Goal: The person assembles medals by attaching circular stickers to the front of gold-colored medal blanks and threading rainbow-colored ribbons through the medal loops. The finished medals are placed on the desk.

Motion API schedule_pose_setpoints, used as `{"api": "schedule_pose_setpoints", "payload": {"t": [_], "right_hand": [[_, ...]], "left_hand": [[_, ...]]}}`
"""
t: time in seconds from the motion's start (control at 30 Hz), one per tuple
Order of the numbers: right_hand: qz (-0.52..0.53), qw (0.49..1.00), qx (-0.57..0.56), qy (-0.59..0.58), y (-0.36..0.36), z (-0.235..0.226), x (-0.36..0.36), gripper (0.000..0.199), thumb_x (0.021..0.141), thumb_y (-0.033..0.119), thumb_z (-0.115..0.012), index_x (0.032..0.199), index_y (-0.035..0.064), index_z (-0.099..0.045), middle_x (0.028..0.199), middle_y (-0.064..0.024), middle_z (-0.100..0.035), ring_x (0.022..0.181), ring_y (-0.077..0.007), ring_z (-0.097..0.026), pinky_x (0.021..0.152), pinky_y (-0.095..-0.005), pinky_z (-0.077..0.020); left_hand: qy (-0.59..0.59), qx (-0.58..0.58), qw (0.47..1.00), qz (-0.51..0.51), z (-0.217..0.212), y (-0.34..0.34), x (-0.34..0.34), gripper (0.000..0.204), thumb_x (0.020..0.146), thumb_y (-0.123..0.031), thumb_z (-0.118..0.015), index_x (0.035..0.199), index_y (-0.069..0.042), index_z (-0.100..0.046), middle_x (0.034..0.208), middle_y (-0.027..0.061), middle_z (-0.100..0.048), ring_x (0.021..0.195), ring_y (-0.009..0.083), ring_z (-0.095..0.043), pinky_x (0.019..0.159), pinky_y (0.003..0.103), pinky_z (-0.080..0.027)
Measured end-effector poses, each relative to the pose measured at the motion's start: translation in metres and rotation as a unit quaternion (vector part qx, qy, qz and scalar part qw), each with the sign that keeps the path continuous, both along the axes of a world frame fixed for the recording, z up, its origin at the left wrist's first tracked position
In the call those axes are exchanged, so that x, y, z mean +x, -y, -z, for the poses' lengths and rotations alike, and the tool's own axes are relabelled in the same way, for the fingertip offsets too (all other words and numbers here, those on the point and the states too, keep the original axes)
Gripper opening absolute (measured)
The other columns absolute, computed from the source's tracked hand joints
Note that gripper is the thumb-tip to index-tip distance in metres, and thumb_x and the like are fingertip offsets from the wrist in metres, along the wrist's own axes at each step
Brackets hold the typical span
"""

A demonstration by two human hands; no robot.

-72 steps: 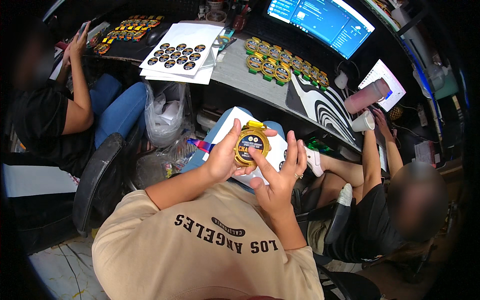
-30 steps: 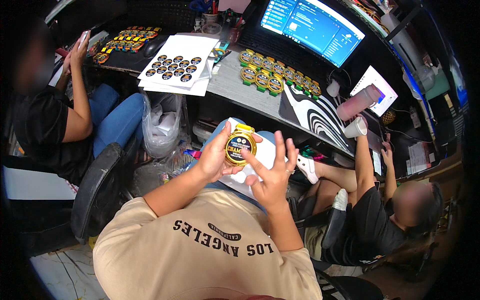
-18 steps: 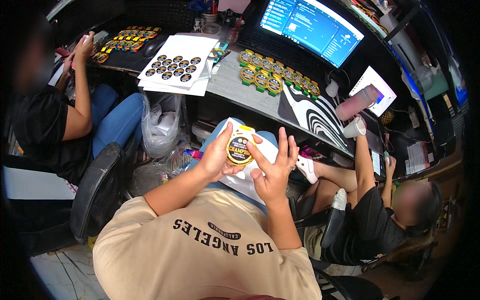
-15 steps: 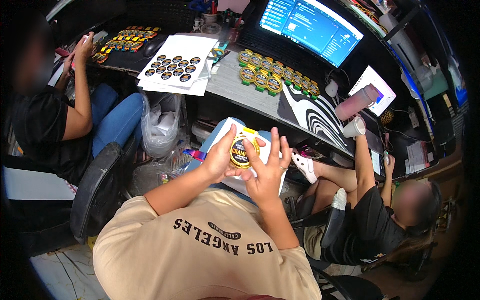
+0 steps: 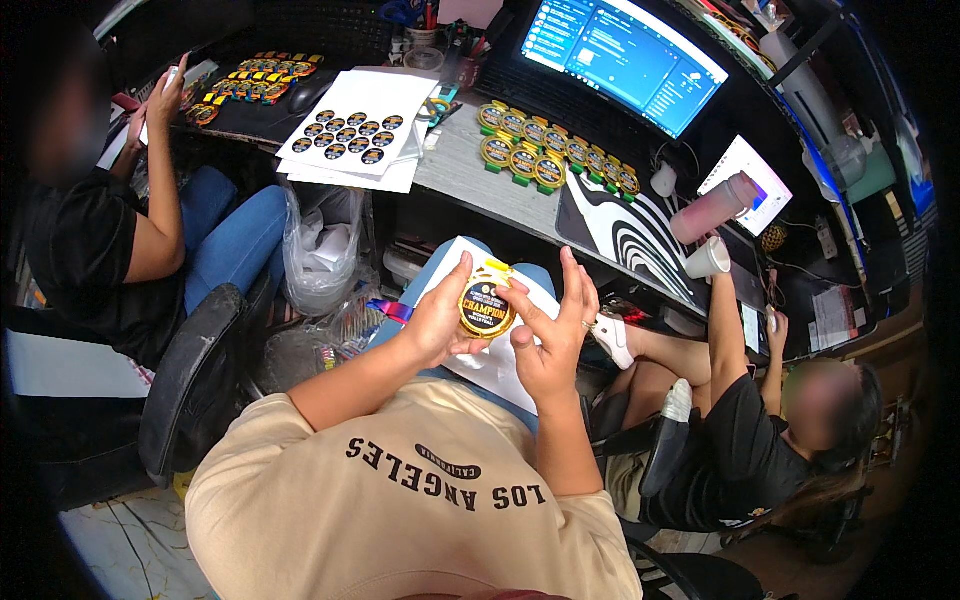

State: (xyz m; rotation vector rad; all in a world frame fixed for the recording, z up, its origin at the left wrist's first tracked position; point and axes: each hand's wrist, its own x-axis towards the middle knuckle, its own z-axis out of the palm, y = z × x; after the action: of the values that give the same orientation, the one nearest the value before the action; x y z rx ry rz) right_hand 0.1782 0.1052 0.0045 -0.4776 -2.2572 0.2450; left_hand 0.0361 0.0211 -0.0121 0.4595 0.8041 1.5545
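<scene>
Medal (image 5: 486, 308): gold rim, dark round face, centre of frame, above a white sheet (image 5: 497, 362) on your lap. Your left hand (image 5: 437, 322) clasps its left edge; your right hand (image 5: 553, 335) presses fingertips on its face, other fingers spread.

My left hand (image 5: 438, 322) is raised in front of my chest, forearm coming up from seven o'clock, thumb pointing toward twelve and the fingers curled in toward three. My right hand (image 5: 552, 335) sits just beside it at three o'clock, forearm rising almost straight from six, palm turned toward me. Its fingers (image 5: 570, 285) are spread and upright, with the forefinger angled across toward ten o'clock.
</scene>
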Motion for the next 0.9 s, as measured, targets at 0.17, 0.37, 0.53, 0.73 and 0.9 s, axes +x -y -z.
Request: {"api": "schedule_pose_setpoints", "payload": {"t": [0.17,0.37,0.53,0.73,0.9], "right_hand": [[-0.004,1.0,-0.011,0.008,0.001,-0.001,0.002,0.043,0.09,0.055,-0.051,0.107,0.0244,-0.075,0.149,-0.0247,-0.034,0.13,-0.0432,-0.032,0.109,-0.0492,-0.0215],[-0.014,1.0,-0.022,-0.01,0.002,-0.001,-0.001,0.042,0.09,0.054,-0.052,0.108,0.0238,-0.074,0.15,-0.0255,-0.032,0.131,-0.0434,-0.031,0.11,-0.0492,-0.0213],[-0.024,0.999,-0.022,-0.007,0.001,0.0,-0.003,0.04,0.09,0.052,-0.053,0.111,0.0241,-0.074,0.15,-0.0255,-0.031,0.131,-0.0435,-0.031,0.11,-0.0492,-0.021],[-0.009,1.0,-0.018,0.016,0.003,0.0,0.006,0.041,0.089,0.053,-0.055,0.112,0.0249,-0.073,0.15,-0.0254,-0.033,0.131,-0.043,-0.031,0.109,-0.049,-0.0216],[-0.001,0.999,-0.016,0.043,0.023,0.006,0.013,0.044,0.086,0.053,-0.058,0.115,0.0234,-0.072,0.148,-0.0257,-0.035,0.13,-0.0427,-0.032,0.108,-0.0491,-0.023]], "left_hand": [[-0.002,0.051,0.998,0.022,-0.004,-0.001,0.001,0.071,0.1,-0.059,-0.021,0.115,-0.002,-0.06,0.078,0.0048,-0.066,0.04,0.0071,-0.048,0.031,0.017,-0.032],[-0.001,0.028,1.0,0.014,-0.008,0.0,0.0,0.07,0.1,-0.059,-0.019,0.115,-0.004,-0.06,0.073,0.0053,-0.063,0.041,0.007,-0.047,0.031,0.018,-0.031],[-0.015,0.042,0.998,0.033,-0.005,0.0,0.0,0.071,0.1,-0.059,-0.019,0.115,-0.004,-0.06,0.072,0.005,-0.063,0.042,0.0069,-0.047,0.031,0.018,-0.03],[-0.017,0.047,0.999,-0.001,-0.001,-0.002,-0.007,0.071,0.1,-0.059,-0.018,0.115,-0.004,-0.061,0.073,0.0039,-0.063,0.04,0.0071,-0.046,0.031,0.018,-0.031],[-0.008,0.046,0.999,-0.006,0.001,-0.002,-0.011,0.072,0.1,-0.059,-0.018,0.113,-0.003,-0.062,0.075,0.0029,-0.062,0.039,0.0071,-0.045,0.031,0.018,-0.032]]}}
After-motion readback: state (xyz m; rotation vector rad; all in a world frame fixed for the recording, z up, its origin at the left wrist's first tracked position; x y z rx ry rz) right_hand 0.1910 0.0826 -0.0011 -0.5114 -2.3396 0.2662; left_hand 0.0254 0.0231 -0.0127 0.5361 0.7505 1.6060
